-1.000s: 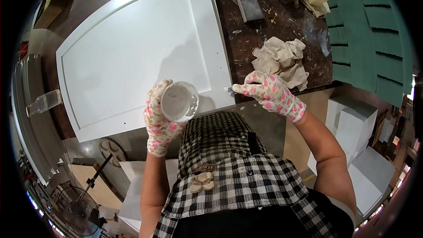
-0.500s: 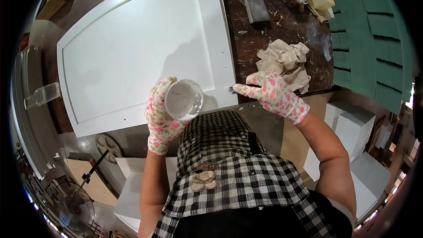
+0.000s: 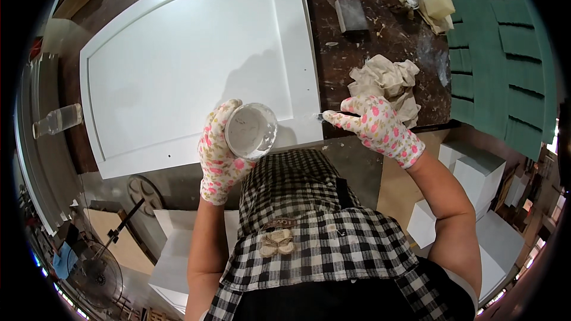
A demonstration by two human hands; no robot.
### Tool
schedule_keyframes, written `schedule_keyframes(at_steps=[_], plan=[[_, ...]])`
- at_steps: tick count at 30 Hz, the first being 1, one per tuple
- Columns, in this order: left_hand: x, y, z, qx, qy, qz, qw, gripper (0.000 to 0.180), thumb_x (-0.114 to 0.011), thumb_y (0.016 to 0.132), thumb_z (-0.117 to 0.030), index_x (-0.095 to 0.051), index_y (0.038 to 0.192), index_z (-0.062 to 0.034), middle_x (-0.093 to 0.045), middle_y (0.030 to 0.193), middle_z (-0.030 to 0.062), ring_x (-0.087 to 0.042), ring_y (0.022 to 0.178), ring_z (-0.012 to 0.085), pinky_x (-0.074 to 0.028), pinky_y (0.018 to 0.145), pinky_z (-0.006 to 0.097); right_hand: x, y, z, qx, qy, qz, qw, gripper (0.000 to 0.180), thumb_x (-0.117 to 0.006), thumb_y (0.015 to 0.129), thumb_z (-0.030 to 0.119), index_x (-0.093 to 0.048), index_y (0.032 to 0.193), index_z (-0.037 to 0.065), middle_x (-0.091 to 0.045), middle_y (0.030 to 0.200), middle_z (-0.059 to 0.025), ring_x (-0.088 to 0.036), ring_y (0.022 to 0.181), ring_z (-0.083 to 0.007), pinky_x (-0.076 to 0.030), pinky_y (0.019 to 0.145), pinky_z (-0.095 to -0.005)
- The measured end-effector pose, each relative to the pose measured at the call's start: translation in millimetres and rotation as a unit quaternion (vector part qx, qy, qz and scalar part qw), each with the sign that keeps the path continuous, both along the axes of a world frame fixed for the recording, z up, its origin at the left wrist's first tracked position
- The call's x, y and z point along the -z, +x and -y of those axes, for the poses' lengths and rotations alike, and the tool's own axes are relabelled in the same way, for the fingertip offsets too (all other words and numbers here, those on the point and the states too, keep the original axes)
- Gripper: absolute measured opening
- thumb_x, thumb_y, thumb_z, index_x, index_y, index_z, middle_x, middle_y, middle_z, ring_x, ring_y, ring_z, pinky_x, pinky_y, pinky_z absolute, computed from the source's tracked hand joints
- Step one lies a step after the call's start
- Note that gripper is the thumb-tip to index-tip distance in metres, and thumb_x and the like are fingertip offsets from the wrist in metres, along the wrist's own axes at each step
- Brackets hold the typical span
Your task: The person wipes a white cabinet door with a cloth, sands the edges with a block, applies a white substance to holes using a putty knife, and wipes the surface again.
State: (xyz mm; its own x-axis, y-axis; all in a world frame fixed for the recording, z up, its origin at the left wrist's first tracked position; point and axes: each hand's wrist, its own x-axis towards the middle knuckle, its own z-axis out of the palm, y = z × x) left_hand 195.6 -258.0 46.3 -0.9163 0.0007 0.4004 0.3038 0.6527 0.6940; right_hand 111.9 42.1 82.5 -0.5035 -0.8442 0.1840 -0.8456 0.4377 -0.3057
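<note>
Both hands wear white gloves with pink flowers. My left hand (image 3: 220, 148) is wrapped round the side of a clear plastic tub (image 3: 252, 132), tilted so its white paste shows inside. The tub is over the near edge of a white panel door (image 3: 184, 59) with a raised frame. At the door's near right corner, my right hand (image 3: 377, 128) is closed on a small putty knife (image 3: 320, 117); only its dark tip shows past the fingers. A faint white smear lies on the door beside that tip.
Right of the door, the dark, paint-spotted table (image 3: 339, 59) holds a crumpled cloth (image 3: 386, 77), a grey sanding block (image 3: 351, 14) and a yellowish sponge (image 3: 440, 6). A green slatted panel (image 3: 517, 65) stands far right. A clear bottle (image 3: 59, 121) lies left; a fan (image 3: 95, 273) is below.
My right hand and the knife tip have shifted slightly right, to the door's edge. A white smear now shows where the tip was. The tub stays in my left hand.
</note>
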Motion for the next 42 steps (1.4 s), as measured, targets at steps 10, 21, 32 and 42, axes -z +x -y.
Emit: schedule_keyframes(at_steps=[10,21,32,42], plan=[[2,1,2,0.004,-0.008,-0.001,1.000,0.069,-0.081,0.067,-0.029,-0.051,0.125,-0.0071,-0.058,0.123,0.0126,-0.056,0.114,0.0306,-0.047,0.093,0.040,-2,3,-1,0.025,-0.003,-0.008,1.000,0.045,-0.060,0.076,0.001,-0.064,0.118,0.015,-0.061,0.092,-0.0076,-0.062,0.077,-0.0238,-0.051,0.064,-0.0354],[5,3,3,-0.010,0.027,0.030,0.999,0.073,-0.081,0.067,-0.034,-0.050,0.127,-0.0068,-0.057,0.125,0.0116,-0.054,0.117,0.0282,-0.044,0.097,0.040,-5,11,22,0.021,0.045,0.014,0.999,0.039,-0.059,0.080,0.006,-0.063,0.118,0.015,-0.061,0.095,-0.0074,-0.060,0.083,-0.0227,-0.051,0.068,-0.0336],[-3,1,-2,-0.018,0.003,0.026,0.999,0.072,-0.083,0.065,-0.026,-0.049,0.126,-0.0071,-0.058,0.122,0.0124,-0.057,0.111,0.0284,-0.047,0.092,0.038,-10,11,13,0.048,0.016,-0.002,0.999,0.035,-0.060,0.079,0.005,-0.065,0.113,0.014,-0.057,0.086,-0.0071,-0.060,0.074,-0.0228,-0.050,0.060,-0.0345],[-2,2,-2,-0.018,0.008,0.071,0.997,0.076,-0.085,0.064,-0.026,-0.048,0.128,-0.0063,-0.056,0.124,0.0115,-0.055,0.114,0.0277,-0.044,0.097,0.039,-6,14,-5,0.094,-0.021,0.009,0.995,0.052,-0.065,0.070,-0.003,-0.064,0.119,0.015,-0.061,0.090,-0.0062,-0.061,0.072,-0.0230,-0.051,0.062,-0.0324]])
